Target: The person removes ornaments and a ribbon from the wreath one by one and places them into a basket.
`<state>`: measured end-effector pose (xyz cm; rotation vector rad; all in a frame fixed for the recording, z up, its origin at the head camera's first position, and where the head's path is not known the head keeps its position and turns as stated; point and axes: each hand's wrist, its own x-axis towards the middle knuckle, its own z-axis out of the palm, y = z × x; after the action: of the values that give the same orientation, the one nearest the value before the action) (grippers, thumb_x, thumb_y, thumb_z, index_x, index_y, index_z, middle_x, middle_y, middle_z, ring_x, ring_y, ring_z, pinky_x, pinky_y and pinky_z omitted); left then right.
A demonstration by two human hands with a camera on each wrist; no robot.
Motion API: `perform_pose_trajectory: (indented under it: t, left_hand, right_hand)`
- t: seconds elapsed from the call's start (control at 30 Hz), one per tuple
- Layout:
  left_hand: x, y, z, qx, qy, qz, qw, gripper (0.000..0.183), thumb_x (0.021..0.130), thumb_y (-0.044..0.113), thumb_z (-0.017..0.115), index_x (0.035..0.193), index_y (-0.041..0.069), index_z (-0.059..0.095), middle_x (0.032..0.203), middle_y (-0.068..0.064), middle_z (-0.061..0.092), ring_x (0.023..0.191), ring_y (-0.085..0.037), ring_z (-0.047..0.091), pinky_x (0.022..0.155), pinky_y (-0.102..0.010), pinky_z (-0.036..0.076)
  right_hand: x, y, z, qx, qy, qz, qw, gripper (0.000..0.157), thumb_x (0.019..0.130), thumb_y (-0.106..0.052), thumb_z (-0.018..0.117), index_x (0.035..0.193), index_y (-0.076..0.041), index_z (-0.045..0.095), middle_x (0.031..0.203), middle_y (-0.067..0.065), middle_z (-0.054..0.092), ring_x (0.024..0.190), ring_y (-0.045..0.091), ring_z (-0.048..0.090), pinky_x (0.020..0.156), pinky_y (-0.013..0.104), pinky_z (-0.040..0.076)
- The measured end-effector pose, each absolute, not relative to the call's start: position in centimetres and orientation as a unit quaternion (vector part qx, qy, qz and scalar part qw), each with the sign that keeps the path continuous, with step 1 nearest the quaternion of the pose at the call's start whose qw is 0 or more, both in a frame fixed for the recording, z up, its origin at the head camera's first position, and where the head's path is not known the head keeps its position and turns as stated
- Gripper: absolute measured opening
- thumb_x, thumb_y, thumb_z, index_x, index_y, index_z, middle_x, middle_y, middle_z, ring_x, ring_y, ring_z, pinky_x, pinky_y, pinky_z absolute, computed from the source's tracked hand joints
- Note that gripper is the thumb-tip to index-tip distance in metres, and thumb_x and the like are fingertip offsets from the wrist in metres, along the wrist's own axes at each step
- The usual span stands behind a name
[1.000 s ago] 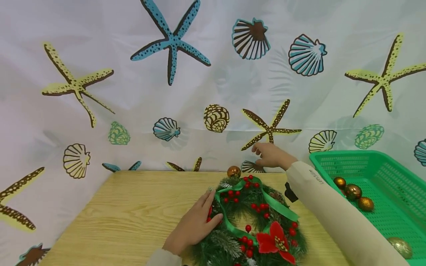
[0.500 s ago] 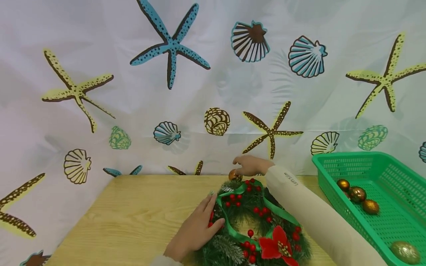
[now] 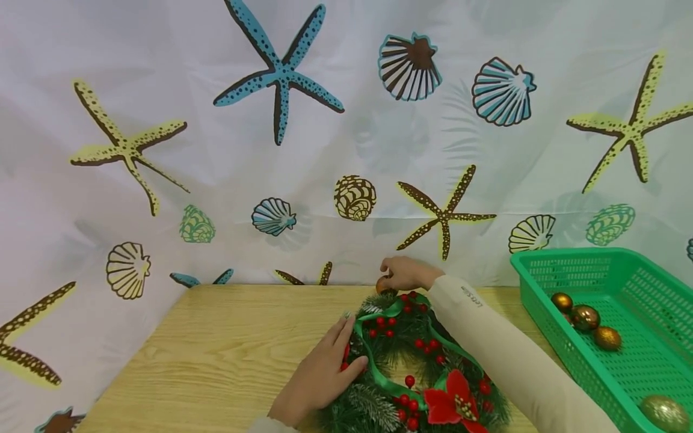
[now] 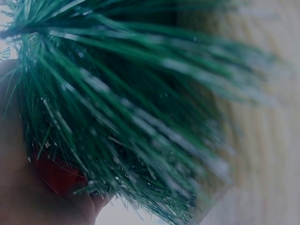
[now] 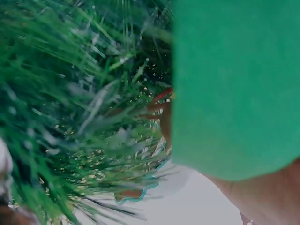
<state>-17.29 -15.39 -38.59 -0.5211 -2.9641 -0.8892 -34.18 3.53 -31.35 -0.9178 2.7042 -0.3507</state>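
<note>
A green Christmas wreath (image 3: 373, 400) with red berries, a green ribbon (image 3: 381, 382) and a red velvet poinsettia (image 3: 452, 400) lies on the table. My left hand (image 3: 323, 370) rests on the wreath's left side, fingers extended and thumb spread. At its far edge, my right hand (image 3: 408, 273) curls its fingers over a copper bauble (image 3: 382, 285), partly hidden by the hand. Green needles (image 4: 117, 103) fill most of the left wrist view. In the right wrist view, the ribbon (image 5: 234, 84) blocks much of the right hand, and the bauble is not visible.
A green plastic basket (image 3: 547, 258) stands to the right, with several copper and gold baubles (image 3: 586, 317) inside. Behind the wooden table (image 3: 216, 349) hangs a white curtain (image 3: 325, 150) printed with starfish and shells.
My right hand has come down and left from above the table's far edge onto the copper bauble. The left hand has stayed on the wreath. The view has shifted slightly.
</note>
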Motion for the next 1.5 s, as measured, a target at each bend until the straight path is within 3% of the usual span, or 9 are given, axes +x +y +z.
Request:
perform_pose_trajectory:
  t: [0.07,0.13,0.2,0.47,0.9,1.2,1.5]
  left_hand:
    - [-17.2,-15.3,-38.6,-0.166,-0.944,-0.284,0.000,0.078,0.097,0.059,0.037,0.154,0.010,0.016,0.158,-0.017,0.018,0.140,-0.040,0.030,0.104,-0.058,0.036]
    - [-17.2,-15.2,-38.7,-0.167,-0.944,-0.283,-0.002,0.078,0.097,0.059,0.036,0.154,0.010,0.015,0.158,-0.016,0.018,0.141,-0.040,0.029,0.105,-0.058,0.036]
    - [-17.3,-15.1,-38.7,-0.169,-0.945,-0.281,-0.004,0.078,0.097,0.060,0.036,0.155,0.011,0.015,0.158,-0.016,0.017,0.141,-0.039,0.028,0.105,-0.058,0.036]
    - [-17.4,-15.1,-38.7,-0.169,-0.946,-0.278,-0.002,0.079,0.097,0.061,0.035,0.155,0.011,0.015,0.158,-0.016,0.017,0.141,-0.039,0.028,0.105,-0.058,0.036]
    - [-17.5,-15.4,-39.0,-0.161,-0.948,-0.275,-0.001,0.079,0.097,0.060,0.037,0.155,0.011,0.016,0.158,-0.016,0.018,0.141,-0.039,0.028,0.106,-0.058,0.035]
    - [-17.4,-15.3,-39.1,-0.158,-0.948,-0.276,0.003,0.080,0.096,0.062,0.037,0.154,0.011,0.016,0.158,-0.016,0.019,0.141,-0.039,0.029,0.105,-0.058,0.035]
    - [-17.5,-15.2,-38.9,-0.156,-0.950,-0.271,0.012,0.079,0.096,0.060,0.038,0.154,0.010,0.017,0.158,-0.015,0.019,0.140,-0.039,0.029,0.105,-0.057,0.036]
  right_hand:
    - [-34.2,3.6,-31.4,-0.331,0.929,-0.110,0.123,0.035,0.098,-0.025,0.054,0.117,0.004,0.060,0.100,0.013,0.064,0.081,0.021,0.060,0.075,0.033,0.051]
    - [-34.3,3.8,-31.5,-0.341,0.927,-0.104,0.113,0.026,0.095,-0.021,0.057,0.102,0.002,0.065,0.077,0.007,0.059,0.062,0.015,0.049,0.060,0.027,0.042]
    - [-34.2,4.0,-31.6,-0.338,0.928,-0.109,0.113,0.018,0.093,-0.019,0.059,0.093,-0.001,0.065,0.069,0.002,0.050,0.056,0.012,0.040,0.055,0.025,0.033]
    - [-33.8,4.9,-30.9,-0.324,0.926,-0.156,0.114,0.025,0.093,-0.018,0.063,0.109,-0.002,0.054,0.099,0.011,0.060,0.080,0.018,0.055,0.069,0.029,0.047]
    - [-32.5,5.4,-28.7,-0.349,0.912,-0.190,0.104,0.026,0.095,-0.018,0.059,0.116,-0.004,0.053,0.107,0.012,0.060,0.082,0.017,0.057,0.069,0.028,0.048]
    - [-31.3,6.1,-27.0,-0.366,0.911,-0.172,0.077,0.031,0.096,-0.018,0.059,0.120,-0.001,0.052,0.117,0.017,0.059,0.094,0.023,0.060,0.080,0.036,0.050]
    - [-30.3,7.4,-25.5,-0.382,0.908,-0.163,0.062,0.033,0.096,-0.017,0.058,0.122,0.001,0.051,0.119,0.019,0.059,0.096,0.025,0.061,0.082,0.038,0.051]
